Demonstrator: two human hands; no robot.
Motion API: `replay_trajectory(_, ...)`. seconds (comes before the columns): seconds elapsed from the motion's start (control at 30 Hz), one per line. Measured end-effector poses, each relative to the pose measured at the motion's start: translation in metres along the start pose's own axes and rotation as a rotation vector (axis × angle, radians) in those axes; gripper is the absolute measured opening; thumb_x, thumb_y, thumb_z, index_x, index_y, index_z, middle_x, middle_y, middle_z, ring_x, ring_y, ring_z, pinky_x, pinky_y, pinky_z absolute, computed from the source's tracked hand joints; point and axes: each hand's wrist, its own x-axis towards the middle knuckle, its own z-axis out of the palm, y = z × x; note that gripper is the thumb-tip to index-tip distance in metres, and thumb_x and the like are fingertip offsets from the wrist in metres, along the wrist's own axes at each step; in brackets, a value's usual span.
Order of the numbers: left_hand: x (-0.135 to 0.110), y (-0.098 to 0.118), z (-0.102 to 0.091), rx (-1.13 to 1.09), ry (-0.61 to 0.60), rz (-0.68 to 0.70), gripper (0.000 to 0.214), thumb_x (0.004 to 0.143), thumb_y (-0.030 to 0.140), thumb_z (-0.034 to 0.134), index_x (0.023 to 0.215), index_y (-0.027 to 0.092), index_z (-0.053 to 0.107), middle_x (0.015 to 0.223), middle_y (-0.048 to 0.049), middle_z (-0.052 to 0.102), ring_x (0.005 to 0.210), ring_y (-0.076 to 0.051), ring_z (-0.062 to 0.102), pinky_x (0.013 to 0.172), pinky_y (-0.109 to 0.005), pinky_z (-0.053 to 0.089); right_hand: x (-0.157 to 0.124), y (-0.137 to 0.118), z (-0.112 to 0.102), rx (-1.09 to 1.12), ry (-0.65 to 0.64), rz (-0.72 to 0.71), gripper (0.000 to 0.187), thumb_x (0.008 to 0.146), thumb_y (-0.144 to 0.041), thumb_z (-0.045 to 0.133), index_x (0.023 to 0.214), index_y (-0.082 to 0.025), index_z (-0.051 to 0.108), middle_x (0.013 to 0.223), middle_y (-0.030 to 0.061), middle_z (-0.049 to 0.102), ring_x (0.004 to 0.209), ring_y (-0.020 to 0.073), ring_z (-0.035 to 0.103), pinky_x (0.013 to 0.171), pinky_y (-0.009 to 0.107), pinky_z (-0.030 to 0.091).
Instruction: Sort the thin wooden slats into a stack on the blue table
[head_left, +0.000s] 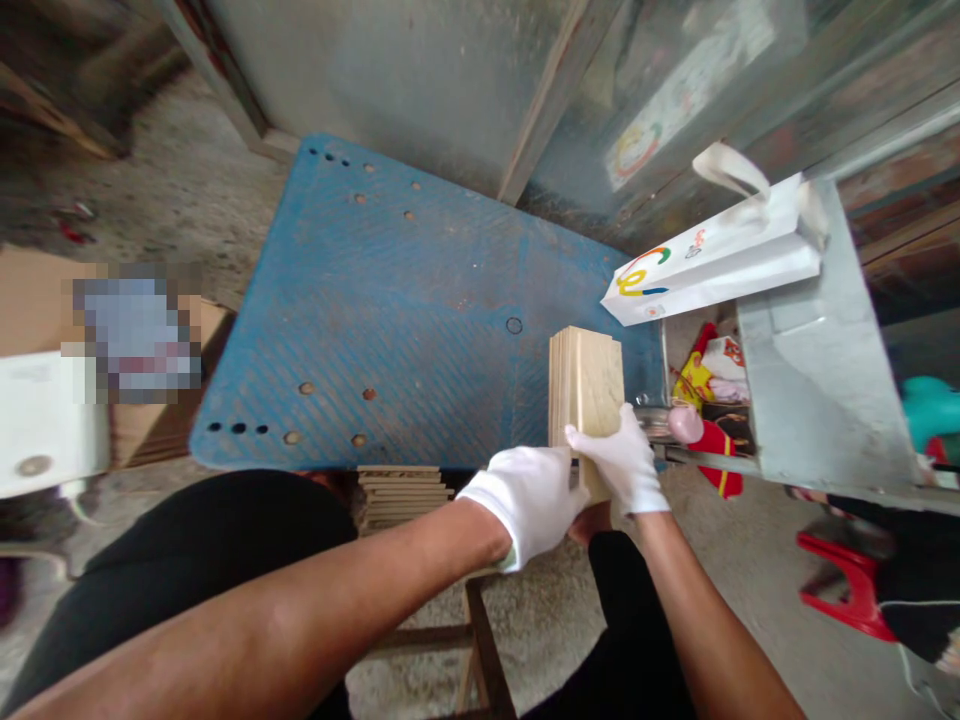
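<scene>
A stack of thin pale wooden boards [596,375] stands at the right front edge of the blue plastic table [442,300]. My left hand [529,495], in a white glove, is closed on the stack's near left side. White-gloved as well, my right hand [622,460] grips the near right side, its thumb over the top face. The undersides of both grips are hidden. More thin boards [401,497] lie piled below the table's front edge, left of my left forearm.
A white paper bag [712,250] lies at the table's back right, beside a metal surface [825,380]. Red and yellow packaging [697,375] sits under it. A red stool [847,590] is at far right; a cardboard box [165,420] with a white device [45,420] is at left.
</scene>
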Motion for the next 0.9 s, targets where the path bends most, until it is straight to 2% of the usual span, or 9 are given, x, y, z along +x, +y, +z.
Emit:
replay_trajectory(0.13, -0.008, 0.002, -0.004, 0.225, -0.235, 0.070, 0.031, 0.087, 0.034, 0.047, 0.098, 0.012, 0.066, 0.092, -0.0169, 0.070, 0.089, -0.034, 0.068, 0.071, -0.043, 0.055, 0.032, 0.010, 0.013, -0.060, 0.007, 0.099, 0.095, 0.052, -0.060, 0.076, 0.128, -0.011, 0.048, 0.111, 0.0153, 0.063, 0.101, 0.0304, 0.061, 0.083, 0.039, 0.053)
replay_trajectory(0.23, -0.010, 0.002, -0.005, 0.321, -0.318, 0.088, 0.024, 0.082, 0.027, 0.057, 0.096, 0.011, 0.069, 0.089, -0.0177, 0.070, 0.089, -0.033, 0.068, 0.074, -0.043, 0.055, 0.044, 0.008, 0.020, -0.150, 0.007, 0.146, 0.103, 0.049, -0.063, 0.077, 0.129, -0.007, 0.045, 0.111, 0.0194, 0.062, 0.102, 0.0318, 0.060, 0.085, 0.039, 0.051)
replay_trajectory(0.5, -0.010, -0.003, -0.003, 0.420, -0.351, 0.179, 0.025, 0.077, 0.020, 0.064, 0.101, 0.014, 0.072, 0.090, -0.0178, 0.069, 0.088, -0.032, 0.068, 0.073, -0.044, 0.054, 0.059, 0.002, 0.027, -0.342, 0.030, 0.148, 0.111, 0.047, -0.066, 0.076, 0.133, -0.004, 0.042, 0.113, 0.0235, 0.057, 0.104, 0.0337, 0.058, 0.085, 0.039, 0.048)
replay_trajectory(0.8, -0.009, -0.002, -0.007, 0.455, -0.430, 0.207, 0.027, 0.077, 0.018, 0.064, 0.102, 0.012, 0.071, 0.093, -0.0166, 0.069, 0.085, -0.032, 0.067, 0.070, -0.043, 0.055, 0.058, 0.010, 0.034, -0.298, 0.023, 0.180, 0.113, 0.050, -0.066, 0.075, 0.137, -0.004, 0.037, 0.116, 0.0232, 0.057, 0.107, 0.0334, 0.057, 0.089, 0.040, 0.047)
replay_trajectory(0.9, -0.008, -0.002, -0.006, 0.451, -0.420, 0.188, 0.027, 0.077, 0.019, 0.064, 0.102, 0.012, 0.071, 0.092, -0.0176, 0.069, 0.084, -0.032, 0.068, 0.068, -0.043, 0.054, 0.059, 0.014, 0.037, -0.277, 0.025, 0.174, 0.115, 0.051, -0.064, 0.076, 0.139, -0.002, 0.034, 0.119, 0.0242, 0.055, 0.112, 0.0342, 0.054, 0.093, 0.041, 0.045)
